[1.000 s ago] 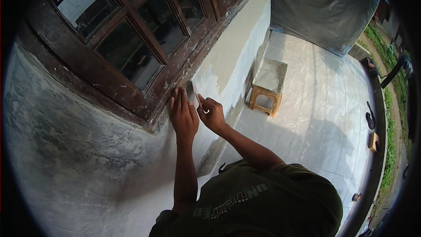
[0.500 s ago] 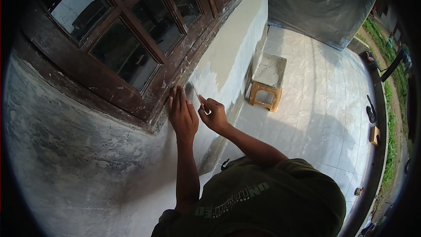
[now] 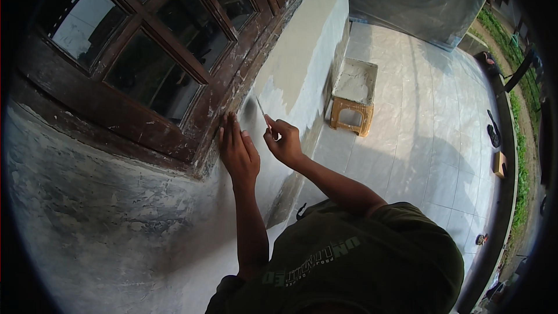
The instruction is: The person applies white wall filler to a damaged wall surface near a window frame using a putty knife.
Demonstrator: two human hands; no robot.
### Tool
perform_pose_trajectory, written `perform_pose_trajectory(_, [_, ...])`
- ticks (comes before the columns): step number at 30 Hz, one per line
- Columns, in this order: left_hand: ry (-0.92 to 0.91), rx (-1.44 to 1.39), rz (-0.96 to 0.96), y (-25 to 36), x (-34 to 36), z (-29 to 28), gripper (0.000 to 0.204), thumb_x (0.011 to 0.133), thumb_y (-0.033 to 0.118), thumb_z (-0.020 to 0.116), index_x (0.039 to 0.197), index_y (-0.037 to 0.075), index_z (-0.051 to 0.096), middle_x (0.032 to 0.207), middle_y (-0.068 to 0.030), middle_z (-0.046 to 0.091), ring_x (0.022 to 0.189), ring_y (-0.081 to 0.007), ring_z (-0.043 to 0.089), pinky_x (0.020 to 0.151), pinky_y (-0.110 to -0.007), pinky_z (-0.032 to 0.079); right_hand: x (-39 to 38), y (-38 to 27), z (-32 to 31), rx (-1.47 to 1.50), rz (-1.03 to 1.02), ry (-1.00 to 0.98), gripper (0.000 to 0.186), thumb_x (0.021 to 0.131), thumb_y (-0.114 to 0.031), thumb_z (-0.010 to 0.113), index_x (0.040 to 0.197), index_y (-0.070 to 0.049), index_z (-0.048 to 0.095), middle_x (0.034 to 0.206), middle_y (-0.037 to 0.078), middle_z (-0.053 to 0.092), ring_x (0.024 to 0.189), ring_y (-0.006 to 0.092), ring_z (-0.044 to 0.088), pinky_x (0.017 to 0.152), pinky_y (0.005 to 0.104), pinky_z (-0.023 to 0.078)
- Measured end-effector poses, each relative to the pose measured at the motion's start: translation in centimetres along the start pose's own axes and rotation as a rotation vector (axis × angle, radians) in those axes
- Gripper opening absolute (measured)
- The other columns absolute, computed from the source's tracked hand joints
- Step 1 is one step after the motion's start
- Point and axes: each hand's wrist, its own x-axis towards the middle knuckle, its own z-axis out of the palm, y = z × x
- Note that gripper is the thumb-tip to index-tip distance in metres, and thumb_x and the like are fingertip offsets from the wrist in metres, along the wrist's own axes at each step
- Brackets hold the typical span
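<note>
I count one left hand (image 3: 239,154), flat with fingers extended, at the window frame's (image 3: 200,142) edge; one right hand (image 3: 285,141) pinching one thin-bladed scraper (image 3: 261,106) just right of that frame. One putty tray (image 3: 353,101), one stool (image 3: 365,121), well right of it.

Porch surroundings — floor and edge
Grey plastic sheet (image 3: 418,0) at far end of pale tiled floor (image 3: 401,168); right side — tan block (image 3: 499,164) near black strap-like item (image 3: 493,135), both beside dark kerb (image 3: 507,197); grass strip (image 3: 522,186) beyond
</note>
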Motion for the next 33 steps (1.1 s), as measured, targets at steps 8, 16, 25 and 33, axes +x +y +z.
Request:
perform_pose_trajectory(8, [-0.012,0.026,-0.002,0.7,0.4,0.3,0.044,0.102,0.016,0.032,0.135,-0.009,0.047,0.140,-0.0247,0.050,0.134,-0.0387,0.045,0.113,-0.049,0.030,7.3,4.3,1.3,-0.266,0.093,0.078,0.038,0.077,-0.004,0.062,0.114,0.003,0.062,0.079,0.017,0.063,0.069,0.0348,0.063,0.064,0.0424,0.051])
perform_pose_trajectory(16, [-0.012,0.031,-0.011,0.3,0.0,-0.2,0.046,0.099,0.016,0.036,0.136,-0.009,0.047,0.140,-0.0253,0.049,0.135,-0.0380,0.043,0.112,-0.049,0.031,3.4,0.8,-1.1,-0.040,0.108,0.082,0.041,0.077,-0.002,0.063,0.117,0.004,0.065,0.071,0.016,0.061,0.062,0.0267,0.063,0.061,0.0365,0.050])
perform_pose_trajectory(25, [-0.020,0.033,-0.015,0.0,0.1,0.3,0.046,0.100,0.016,0.035,0.135,-0.009,0.047,0.140,-0.0251,0.049,0.135,-0.0381,0.043,0.112,-0.049,0.030,1.5,1.7,3.0,-0.127,0.074,-0.008,0.043,0.075,-0.004,0.065,0.118,0.002,0.062,0.073,0.014,0.061,0.063,0.0311,0.062,0.060,0.0390,0.051])
perform_pose_trajectory(33, [-0.019,0.035,0.006,0.5,0.3,0.2,0.044,0.099,0.016,0.036,0.134,-0.009,0.048,0.140,-0.0240,0.050,0.135,-0.0382,0.044,0.111,-0.049,0.031,8.5,3.3,-1.4,-0.107,0.067,0.251,0.034,0.079,-0.003,0.062,0.112,0.002,0.065,0.072,0.015,0.061,0.061,0.0289,0.060,0.059,0.0381,0.049])
